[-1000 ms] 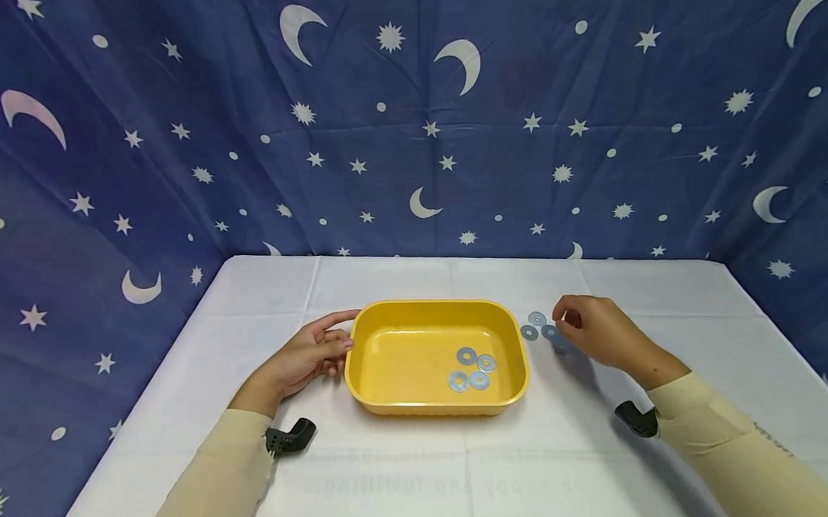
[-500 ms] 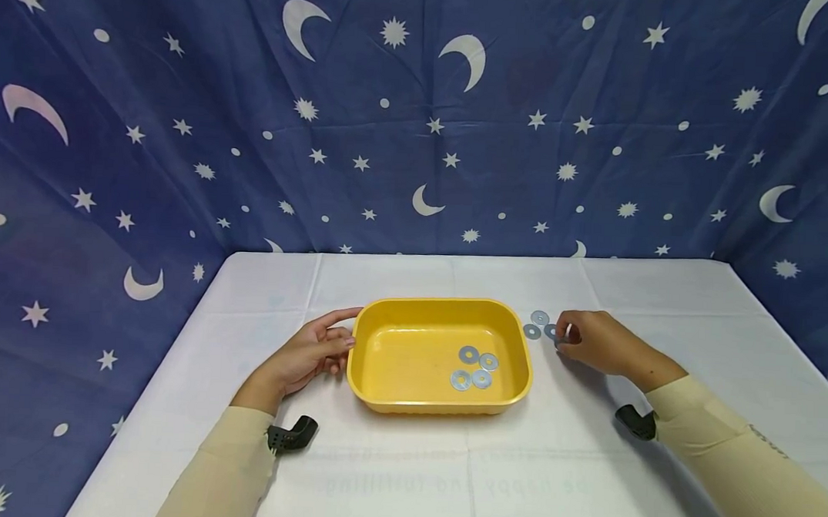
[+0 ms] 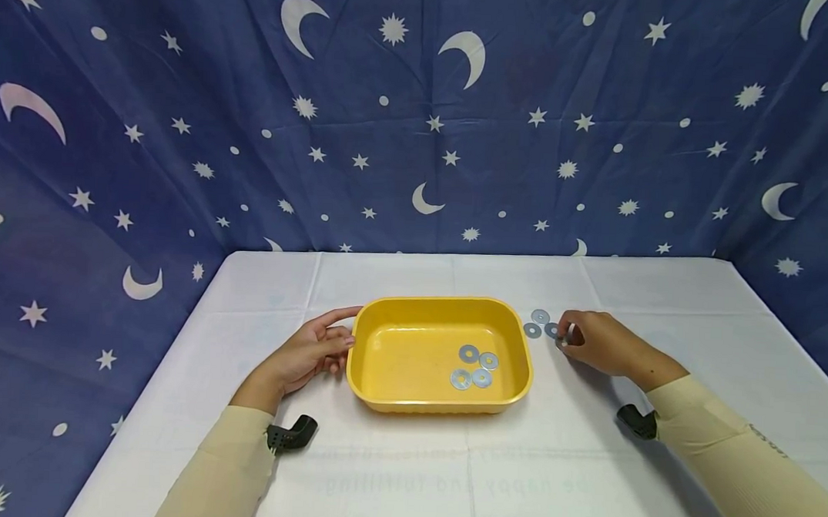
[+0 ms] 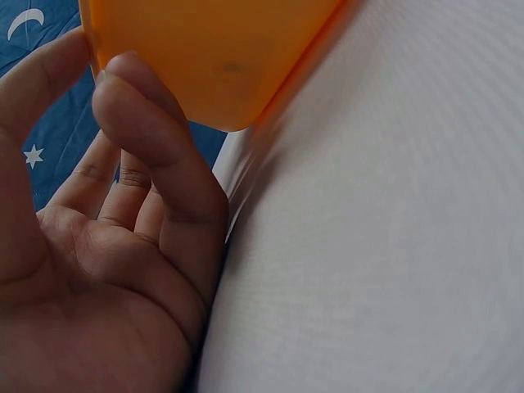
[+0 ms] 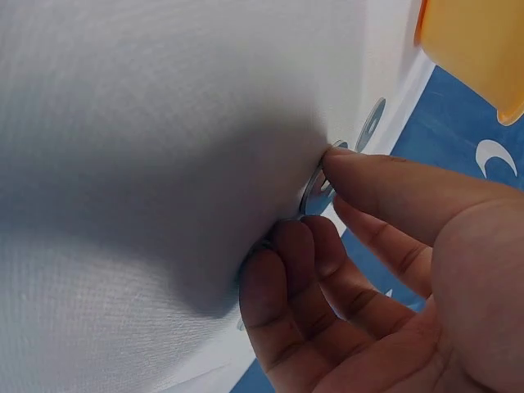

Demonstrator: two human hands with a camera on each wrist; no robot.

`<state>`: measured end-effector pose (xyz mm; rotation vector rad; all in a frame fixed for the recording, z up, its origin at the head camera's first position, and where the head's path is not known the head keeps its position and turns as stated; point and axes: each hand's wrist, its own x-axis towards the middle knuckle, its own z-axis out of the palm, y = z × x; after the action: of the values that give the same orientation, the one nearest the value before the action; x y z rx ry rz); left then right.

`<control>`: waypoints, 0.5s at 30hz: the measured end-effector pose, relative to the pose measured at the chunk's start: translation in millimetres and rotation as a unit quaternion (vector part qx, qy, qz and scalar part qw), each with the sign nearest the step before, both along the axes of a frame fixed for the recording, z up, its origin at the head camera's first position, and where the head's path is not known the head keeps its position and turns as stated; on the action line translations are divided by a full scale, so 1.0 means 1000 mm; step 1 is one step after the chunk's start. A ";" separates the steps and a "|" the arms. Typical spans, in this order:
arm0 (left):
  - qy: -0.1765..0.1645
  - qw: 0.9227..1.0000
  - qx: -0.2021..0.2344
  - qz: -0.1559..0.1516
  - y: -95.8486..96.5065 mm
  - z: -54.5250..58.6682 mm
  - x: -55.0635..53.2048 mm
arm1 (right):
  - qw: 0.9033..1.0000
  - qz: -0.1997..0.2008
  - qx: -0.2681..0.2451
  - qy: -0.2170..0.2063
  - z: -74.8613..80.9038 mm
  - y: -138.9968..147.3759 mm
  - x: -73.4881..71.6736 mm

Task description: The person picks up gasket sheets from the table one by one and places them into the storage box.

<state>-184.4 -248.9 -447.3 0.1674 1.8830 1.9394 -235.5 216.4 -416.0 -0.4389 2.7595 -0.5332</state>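
Note:
A yellow rectangular tray [image 3: 408, 403] stands on the white cloth, with several grey metal washers [image 3: 468, 354] lying flat in its right half. At the tray's left end my left hand [image 3: 305, 358] touches the outer wall with thumb and forefinger, the other fingers loosely bent below. Right of the tray my right hand [image 3: 601, 344] is down at the cloth. In the right wrist view its thumb and fingertips pinch a washer [image 5: 318, 192] by the edges, close over the cloth. A few more washers [image 3: 540, 316] lie just left of that hand.
A white cloth with faint lettering covers the table [image 3: 391, 473]. A blue curtain [image 3: 367, 71] with moons and stars hangs behind it and at both sides. A black wrist device [image 3: 291, 436] sits at each cuff.
My right hand has come down from just above the washers and closed thumb and fingers on one at the cloth. My left hand and the tray stay in place.

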 end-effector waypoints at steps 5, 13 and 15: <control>0.001 1.000 -0.004 0.000 -0.001 -0.001 0.000 | 1.000 -0.005 -0.004 -0.008 0.000 0.000 0.000; 0.002 1.000 -0.003 0.002 -0.001 -0.003 0.000 | 1.000 -0.015 0.001 -0.016 0.001 0.000 -0.001; 0.001 1.000 -0.003 0.002 -0.001 -0.003 -0.001 | 1.000 -0.017 0.004 -0.020 0.001 -0.001 -0.002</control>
<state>-185.2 -249.8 -450.2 0.1650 1.8919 1.9367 -237.6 215.8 -415.2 -0.3762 2.7335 -0.5320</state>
